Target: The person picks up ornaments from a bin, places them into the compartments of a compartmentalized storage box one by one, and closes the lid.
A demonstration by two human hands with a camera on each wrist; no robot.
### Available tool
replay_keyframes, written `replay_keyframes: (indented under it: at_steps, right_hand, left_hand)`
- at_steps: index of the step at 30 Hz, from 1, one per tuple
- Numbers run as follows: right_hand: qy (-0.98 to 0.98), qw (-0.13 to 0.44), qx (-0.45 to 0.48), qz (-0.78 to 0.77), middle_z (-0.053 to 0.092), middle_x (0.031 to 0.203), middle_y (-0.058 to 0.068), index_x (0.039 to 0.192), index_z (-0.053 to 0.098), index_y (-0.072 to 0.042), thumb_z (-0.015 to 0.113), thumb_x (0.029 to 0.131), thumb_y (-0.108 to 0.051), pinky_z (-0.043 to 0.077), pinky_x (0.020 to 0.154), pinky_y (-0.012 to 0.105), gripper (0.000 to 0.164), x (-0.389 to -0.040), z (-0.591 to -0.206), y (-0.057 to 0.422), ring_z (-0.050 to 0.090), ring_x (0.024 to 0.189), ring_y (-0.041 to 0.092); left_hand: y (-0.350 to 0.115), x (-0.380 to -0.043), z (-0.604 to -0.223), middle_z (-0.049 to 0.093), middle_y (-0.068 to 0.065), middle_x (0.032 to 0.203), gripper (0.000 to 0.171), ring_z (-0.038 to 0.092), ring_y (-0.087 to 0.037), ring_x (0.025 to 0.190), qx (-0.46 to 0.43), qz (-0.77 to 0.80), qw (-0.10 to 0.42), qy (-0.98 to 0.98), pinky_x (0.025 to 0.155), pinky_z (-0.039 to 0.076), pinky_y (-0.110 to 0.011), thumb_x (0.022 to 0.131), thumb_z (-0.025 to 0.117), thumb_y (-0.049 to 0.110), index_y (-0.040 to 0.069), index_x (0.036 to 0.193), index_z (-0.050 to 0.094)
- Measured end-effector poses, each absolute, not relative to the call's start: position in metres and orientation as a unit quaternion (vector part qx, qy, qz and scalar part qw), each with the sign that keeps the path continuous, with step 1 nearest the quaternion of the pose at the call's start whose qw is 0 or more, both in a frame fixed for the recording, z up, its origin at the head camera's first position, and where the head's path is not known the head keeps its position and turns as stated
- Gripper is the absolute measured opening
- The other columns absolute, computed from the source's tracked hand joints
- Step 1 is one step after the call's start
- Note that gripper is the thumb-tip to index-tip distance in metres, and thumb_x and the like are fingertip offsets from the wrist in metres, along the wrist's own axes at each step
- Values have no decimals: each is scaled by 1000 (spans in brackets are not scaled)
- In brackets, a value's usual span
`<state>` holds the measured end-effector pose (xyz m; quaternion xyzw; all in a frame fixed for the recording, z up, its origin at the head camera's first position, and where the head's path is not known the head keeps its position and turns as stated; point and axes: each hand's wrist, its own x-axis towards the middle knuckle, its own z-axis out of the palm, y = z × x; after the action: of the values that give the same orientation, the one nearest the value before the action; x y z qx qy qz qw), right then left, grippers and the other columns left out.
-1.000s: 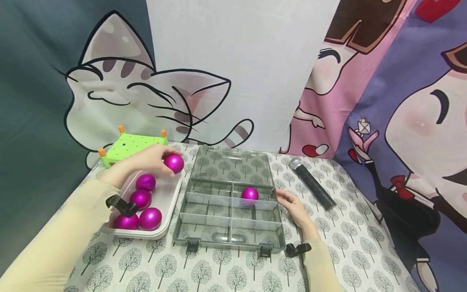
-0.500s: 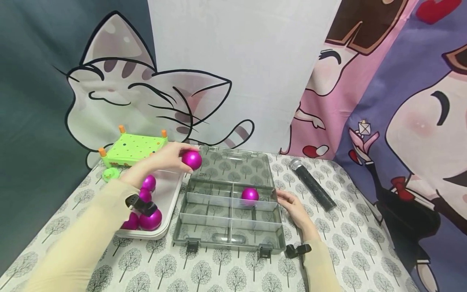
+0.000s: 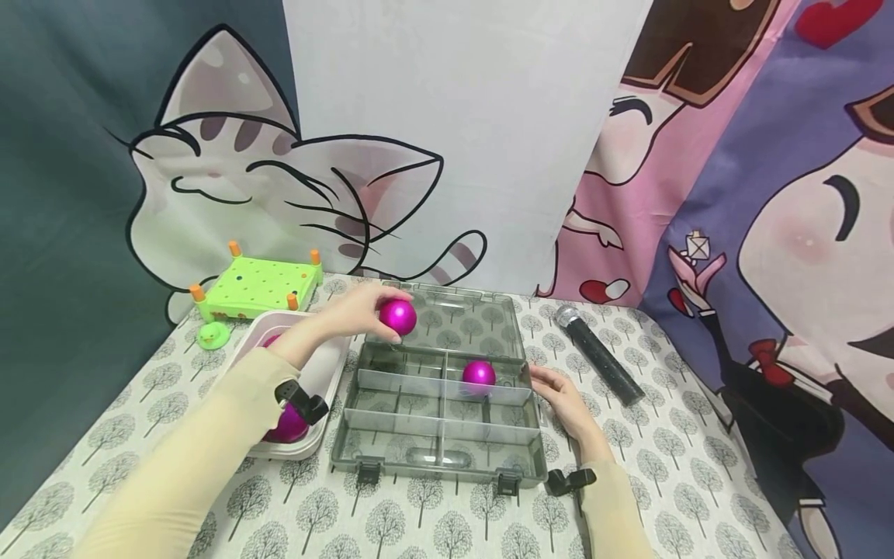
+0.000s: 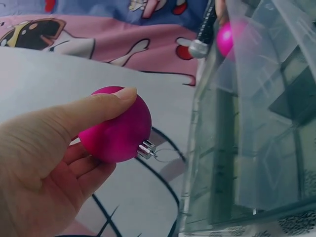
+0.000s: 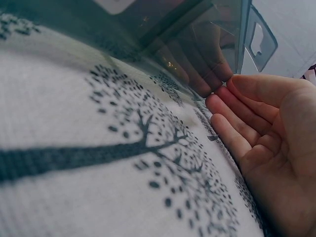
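Observation:
My left hand (image 3: pixel 354 312) pinches a magenta Christmas bauble (image 3: pixel 399 317) between thumb and fingers, over the back left of the compartment box. In the left wrist view the bauble's silver cap (image 4: pixel 146 149) with its thin loop points toward the box. The smoky transparent box (image 3: pixel 441 463) lies with its lid (image 3: pixel 457 318) folded back, divided into several compartments. Another bauble (image 3: pixel 479 376) sits in its back right compartment. At the box's right wall my right hand (image 3: pixel 562 396) rests, with fingertips (image 5: pixel 215 102) against the plastic in the right wrist view.
Left of the box, a white tray (image 3: pixel 332 380) contains more magenta baubles (image 3: pixel 288 427), partly hidden by my left arm. Behind it are a green toy table (image 3: pixel 261 287) with orange pegs and a green rubber duck (image 3: pixel 213 335). A black microphone (image 3: pixel 601 357) lies at right.
My left hand has carried the bauble rightward from above the white tray to over the box's back left. The duck has come into sight from behind the arm. My right hand has stayed put.

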<state>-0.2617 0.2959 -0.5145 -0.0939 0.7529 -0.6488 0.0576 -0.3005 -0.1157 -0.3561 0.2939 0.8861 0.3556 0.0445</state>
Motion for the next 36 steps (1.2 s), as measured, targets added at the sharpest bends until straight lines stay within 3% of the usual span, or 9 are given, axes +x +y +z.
replay_keyframes:
  at_steps: [5,19,36]
  right_hand:
    - [750,62,-101,-650,46,136,38,136,43,16,55,97,-6,48,94,14,46,-261,-514,294,63,104,-3]
    - [752,60,-109,-647,47,135,39,135,44,16,55,97,-6,48,93,14,45,-260,-515,296,63,104,-3]
    - [748,61,-105,-653,46,137,38,136,43,15,55,97,-6,47,94,13,46,-261,-513,296,63,103,-4]
  left_hand:
    - [-108,-298,-368,65,-20,126,74,64,-34,110,294,344,68,889,95,53,-48,66,88,15,3,132,58]
    - [-93,-297,-386,66,-16,125,73,64,-33,109,300,259,102,912,95,51,-49,63,89,17,6,130,61]
    - [-86,-299,-391,66,-17,123,71,63,-34,110,320,230,126,910,96,52,-45,61,91,15,0,125,63]
